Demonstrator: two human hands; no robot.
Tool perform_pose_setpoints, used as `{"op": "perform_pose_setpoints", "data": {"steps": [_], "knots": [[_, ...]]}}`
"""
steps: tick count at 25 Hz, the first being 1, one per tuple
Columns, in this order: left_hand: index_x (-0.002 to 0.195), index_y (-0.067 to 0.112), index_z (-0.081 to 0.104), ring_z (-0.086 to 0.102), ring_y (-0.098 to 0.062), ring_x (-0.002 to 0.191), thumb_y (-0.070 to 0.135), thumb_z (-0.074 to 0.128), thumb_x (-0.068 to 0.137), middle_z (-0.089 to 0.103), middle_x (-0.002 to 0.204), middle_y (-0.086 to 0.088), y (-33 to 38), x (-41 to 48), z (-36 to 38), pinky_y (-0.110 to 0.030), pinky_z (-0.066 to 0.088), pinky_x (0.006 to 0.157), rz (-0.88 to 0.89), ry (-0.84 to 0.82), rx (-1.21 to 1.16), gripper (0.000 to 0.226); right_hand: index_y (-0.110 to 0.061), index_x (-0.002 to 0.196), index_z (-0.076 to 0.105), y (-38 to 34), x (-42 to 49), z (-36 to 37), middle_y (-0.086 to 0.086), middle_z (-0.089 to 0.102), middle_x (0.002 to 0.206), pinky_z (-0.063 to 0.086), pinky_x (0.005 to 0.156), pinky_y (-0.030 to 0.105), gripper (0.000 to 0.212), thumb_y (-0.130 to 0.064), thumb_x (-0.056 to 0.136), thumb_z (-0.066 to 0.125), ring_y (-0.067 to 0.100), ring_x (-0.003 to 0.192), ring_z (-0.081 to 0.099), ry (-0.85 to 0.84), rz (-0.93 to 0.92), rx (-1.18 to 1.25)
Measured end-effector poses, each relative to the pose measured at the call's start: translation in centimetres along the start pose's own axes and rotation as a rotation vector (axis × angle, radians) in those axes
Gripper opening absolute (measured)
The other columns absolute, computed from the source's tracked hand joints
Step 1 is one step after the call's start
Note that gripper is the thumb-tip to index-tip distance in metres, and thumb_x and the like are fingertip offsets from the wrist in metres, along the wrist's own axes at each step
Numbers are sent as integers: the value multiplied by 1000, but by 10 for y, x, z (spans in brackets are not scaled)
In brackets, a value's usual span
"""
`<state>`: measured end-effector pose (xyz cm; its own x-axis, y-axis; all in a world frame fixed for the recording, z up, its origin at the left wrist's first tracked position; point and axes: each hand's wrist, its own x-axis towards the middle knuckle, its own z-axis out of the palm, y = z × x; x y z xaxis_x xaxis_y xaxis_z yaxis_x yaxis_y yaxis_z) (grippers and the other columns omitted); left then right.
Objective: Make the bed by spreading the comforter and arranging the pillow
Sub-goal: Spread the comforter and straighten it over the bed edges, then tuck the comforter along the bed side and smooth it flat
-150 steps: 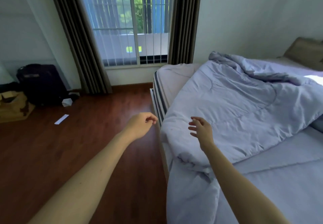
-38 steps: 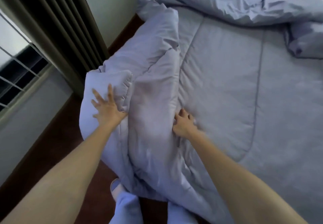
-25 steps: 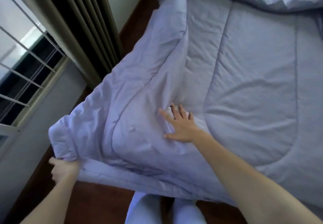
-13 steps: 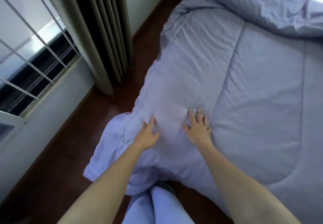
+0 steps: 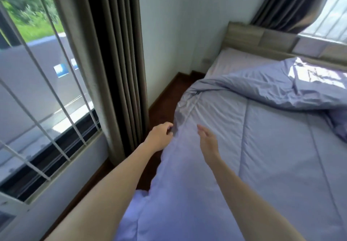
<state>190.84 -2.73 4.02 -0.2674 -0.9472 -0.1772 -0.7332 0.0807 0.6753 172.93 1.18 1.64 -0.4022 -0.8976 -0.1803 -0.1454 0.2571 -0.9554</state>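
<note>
I'm looking into a home bedroom: a bed with a headboard, a lilac comforter, curtains, barred windows.

Half a second ago both palms lay flat on the comforter near its hanging corner at lower centre. Now the left hand has lifted to the comforter's left edge at mid-frame, fingers curled; whether it pinches the fabric is unclear. The right hand has risen off the fabric, fingers open. The folded-over corner now lies spread flat along the bed's edge.
</note>
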Motion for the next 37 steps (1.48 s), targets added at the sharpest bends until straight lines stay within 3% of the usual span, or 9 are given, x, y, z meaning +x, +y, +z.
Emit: {"op": "perform_pose_setpoints", "data": {"steps": [4, 7, 11, 15, 19, 25, 30, 37], "knots": [[119, 15, 63, 64, -18, 106, 17, 52, 94, 69, 114, -4, -10, 41, -80, -26, 46, 98, 81, 226, -298, 27, -26, 116, 64, -65, 22, 62, -2, 60, 133, 42, 100, 35, 27, -18, 96, 48, 12, 121, 55, 115, -68, 419], [109, 21, 61, 67, -15, 93, 14, 50, 96, 69, 102, 2, -26, 49, -137, -34, 52, 91, 144, 130, -542, 19, -30, 108, 64, -100, 17, 107, -1, 62, 128, 48, 95, 38, 23, -18, 96, 48, 18, 121, 57, 186, -96, 578], [113, 20, 61, 67, -12, 90, 13, 45, 99, 68, 94, 9, -27, 68, -196, -29, 52, 82, 266, 17, -609, 22, -27, 111, 65, -139, 11, 138, -3, 68, 116, 54, 84, 34, 23, -20, 95, 49, 20, 115, 62, 269, -142, 654], [103, 23, 61, 66, -10, 85, 11, 43, 100, 68, 90, 8, -7, 103, -208, -31, 51, 82, 298, -45, -756, 22, -26, 107, 67, -163, 19, 119, -3, 71, 108, 52, 92, 45, 21, -20, 94, 52, 24, 110, 65, 325, -219, 688], [107, 23, 58, 66, -10, 80, 18, 43, 101, 68, 89, 4, 31, 137, -206, -27, 53, 76, 270, -202, -1000, 17, -26, 108, 65, -182, 47, 88, -5, 70, 105, 53, 86, 44, 22, -25, 96, 47, 19, 101, 66, 456, -276, 723], [113, 19, 55, 63, -9, 77, 17, 40, 102, 65, 88, 5, 108, 250, -193, -26, 50, 75, 357, -344, -956, 19, -23, 113, 64, -210, 145, 47, -3, 69, 110, 52, 85, 39, 25, -28, 97, 46, 18, 100, 66, 564, -369, 641], [121, 15, 54, 62, -12, 77, 12, 40, 101, 66, 95, 2, 167, 350, -154, -25, 48, 70, 386, -546, -744, 24, -20, 129, 56, -217, 242, 0, -1, 67, 119, 54, 73, 29, 33, -25, 99, 45, 21, 107, 65, 649, -328, 496], [128, 10, 54, 62, -13, 81, 14, 42, 101, 64, 111, -3, 222, 465, -85, -22, 49, 69, 402, -758, -518, 30, -27, 134, 50, -198, 314, -62, -5, 62, 127, 54, 79, 37, 35, -27, 99, 45, 18, 106, 64, 805, -241, 387]]}}
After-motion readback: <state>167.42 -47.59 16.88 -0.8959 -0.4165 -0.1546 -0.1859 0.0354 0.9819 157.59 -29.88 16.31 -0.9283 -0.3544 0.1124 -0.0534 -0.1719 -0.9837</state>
